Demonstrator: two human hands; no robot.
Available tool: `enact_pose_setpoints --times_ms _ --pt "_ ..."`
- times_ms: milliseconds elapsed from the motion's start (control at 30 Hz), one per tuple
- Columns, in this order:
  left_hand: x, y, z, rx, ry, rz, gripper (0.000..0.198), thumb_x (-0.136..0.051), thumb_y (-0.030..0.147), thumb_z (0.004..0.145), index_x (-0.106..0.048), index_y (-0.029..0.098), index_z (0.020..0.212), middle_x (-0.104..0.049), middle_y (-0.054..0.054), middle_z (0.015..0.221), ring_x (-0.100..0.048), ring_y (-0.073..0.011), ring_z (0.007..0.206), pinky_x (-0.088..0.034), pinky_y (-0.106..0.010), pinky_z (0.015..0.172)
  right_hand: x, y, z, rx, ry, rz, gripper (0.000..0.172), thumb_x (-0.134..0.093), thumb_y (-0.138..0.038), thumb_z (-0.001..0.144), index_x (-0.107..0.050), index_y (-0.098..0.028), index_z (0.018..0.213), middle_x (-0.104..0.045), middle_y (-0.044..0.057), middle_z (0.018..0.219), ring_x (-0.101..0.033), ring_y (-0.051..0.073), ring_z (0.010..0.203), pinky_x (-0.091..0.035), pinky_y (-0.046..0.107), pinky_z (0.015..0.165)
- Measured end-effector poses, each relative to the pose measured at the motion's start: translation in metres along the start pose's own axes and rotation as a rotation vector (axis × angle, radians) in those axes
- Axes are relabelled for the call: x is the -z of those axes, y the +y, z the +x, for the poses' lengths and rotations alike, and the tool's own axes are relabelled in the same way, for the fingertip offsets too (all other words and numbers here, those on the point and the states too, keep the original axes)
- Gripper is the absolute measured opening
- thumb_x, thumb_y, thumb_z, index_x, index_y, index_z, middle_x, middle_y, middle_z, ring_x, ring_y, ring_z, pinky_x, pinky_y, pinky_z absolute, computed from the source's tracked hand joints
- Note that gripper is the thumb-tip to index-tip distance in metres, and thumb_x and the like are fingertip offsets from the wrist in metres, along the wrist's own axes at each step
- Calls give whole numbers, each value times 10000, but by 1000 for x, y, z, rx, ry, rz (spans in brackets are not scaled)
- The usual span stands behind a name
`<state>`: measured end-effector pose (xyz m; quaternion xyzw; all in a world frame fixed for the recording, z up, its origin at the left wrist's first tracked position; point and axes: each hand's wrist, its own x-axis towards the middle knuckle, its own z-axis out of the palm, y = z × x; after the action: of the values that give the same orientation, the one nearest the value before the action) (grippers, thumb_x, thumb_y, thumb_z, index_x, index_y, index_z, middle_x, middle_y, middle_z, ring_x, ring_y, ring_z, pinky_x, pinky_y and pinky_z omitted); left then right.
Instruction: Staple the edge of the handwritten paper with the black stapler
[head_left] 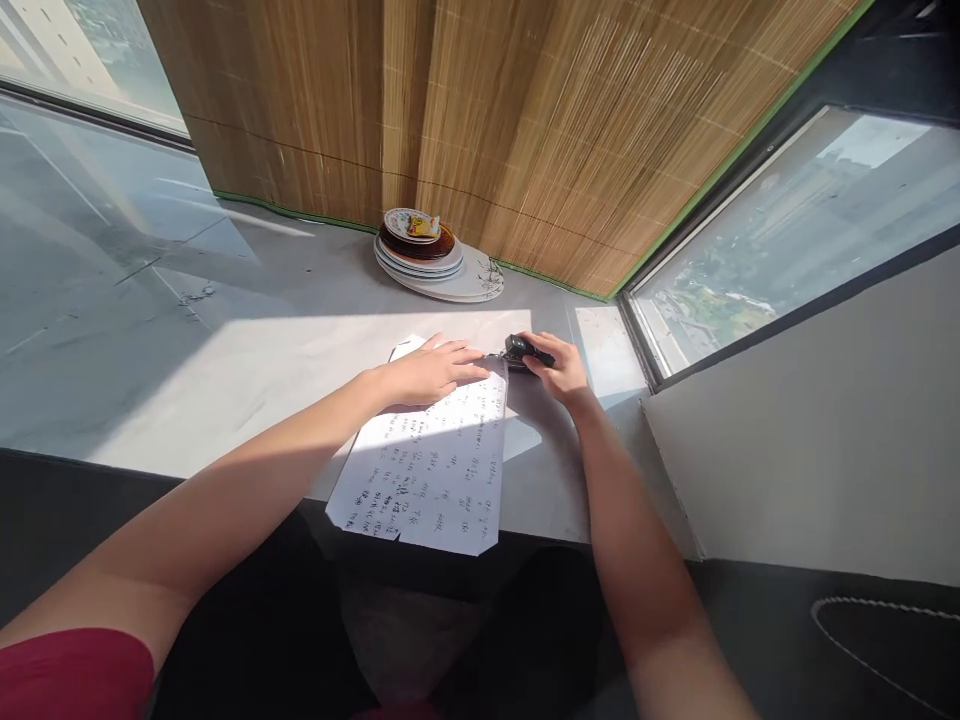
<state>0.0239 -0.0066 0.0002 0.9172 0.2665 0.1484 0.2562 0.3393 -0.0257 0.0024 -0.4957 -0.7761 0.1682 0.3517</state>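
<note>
A white sheet of paper [435,465] covered in handwriting lies on the grey ledge [247,370], its near edge hanging over the front. My left hand [431,368] rests flat on the sheet's far end, fingers stretched out. My right hand [559,368] is closed round a small black stapler [521,350] set at the paper's top right corner.
A stack of plates [435,262] with a small yellow item on top stands further back against a bamboo blind [487,130]. Windows run along the left and right. A grey wall [810,440] rises at the right, and dark floor lies below the ledge.
</note>
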Motion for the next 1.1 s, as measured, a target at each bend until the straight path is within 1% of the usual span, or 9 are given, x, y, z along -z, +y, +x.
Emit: enact_pose_setpoints --times_ms 67,167,267,333,433,533,700,833,1100 --pt "-1 1 -1 11 -36 27 567 -534 166 1025 -718 405 1505 -508 16 1758 -323 -337 1702 -54 -642 1399 0 -2 -1 -2 -8 5 396 -631 -369 936 -812 -269 1273 -766 59 1058 -688 286 997 -568 467 976" --pt "-1 3 -2 24 -70 72 567 -524 245 1069 -633 393 1605 -425 -7 1810 -259 -358 1725 16 -677 1387 0 -6 -1 5 -32 4 381 -632 -368 943 -816 -272 1263 -754 56 1045 -686 280 1000 -562 461 977" --pt "-2 6 -3 25 -89 83 550 -541 373 1102 -586 437 1646 -371 -7 1837 -220 -392 1733 3 -711 1373 1 -12 -2 23 -58 1 382 -631 -371 968 -808 -277 1293 -745 56 1045 -682 277 988 -566 470 968" --pt "-3 8 -3 32 -82 71 529 -557 422 1103 -606 455 1629 -353 -4 1845 -215 -410 1732 -31 -725 1369 0 -16 -3 39 -79 -5 408 -611 -374 1000 -785 -290 1359 -747 61 1073 -681 284 1017 -569 484 982" --pt "-6 10 -3 53 -63 64 513 -584 488 1092 -643 438 1599 -349 -21 1847 -207 -418 1732 -60 -718 1370 -2 -20 -2 56 -115 -35 465 -577 -384 1050 -727 -314 1485 -746 70 1118 -681 293 1059 -572 496 1004" --pt "-11 11 -2 78 -47 74 526 -617 535 1067 -664 418 1578 -352 -28 1846 -167 -416 1740 -55 -701 1374 -8 -24 0 56 -103 -69 472 -559 -383 1078 -708 -324 1521 -736 75 1102 -681 287 1020 -578 483 981" --pt "-17 13 0 99 20 30 550 -702 521 1012 -691 401 1548 -470 -51 1780 -199 -443 1724 -64 -702 1374 -24 -29 4 45 -78 -232 422 -543 -351 1096 -748 -329 1464 -745 94 1115 -671 311 1092 -542 502 985" --pt "-16 17 1 99 3 50 505 -693 480 1023 -713 395 1520 -508 -63 1752 -199 -452 1720 -58 -726 1364 -30 -32 5 17 -63 -362 403 -560 -286 1090 -758 -339 1438 -755 100 1149 -666 326 1131 -497 505 983" --pt "-14 18 0 95 9 42 539 -696 481 1019 -680 432 1556 -488 -38 1769 -220 -435 1714 -69 -729 1360 -28 -31 5 46 -60 -345 386 -561 -306 1091 -777 -354 1406 -768 90 1124 -664 321 1116 -493 469 954"
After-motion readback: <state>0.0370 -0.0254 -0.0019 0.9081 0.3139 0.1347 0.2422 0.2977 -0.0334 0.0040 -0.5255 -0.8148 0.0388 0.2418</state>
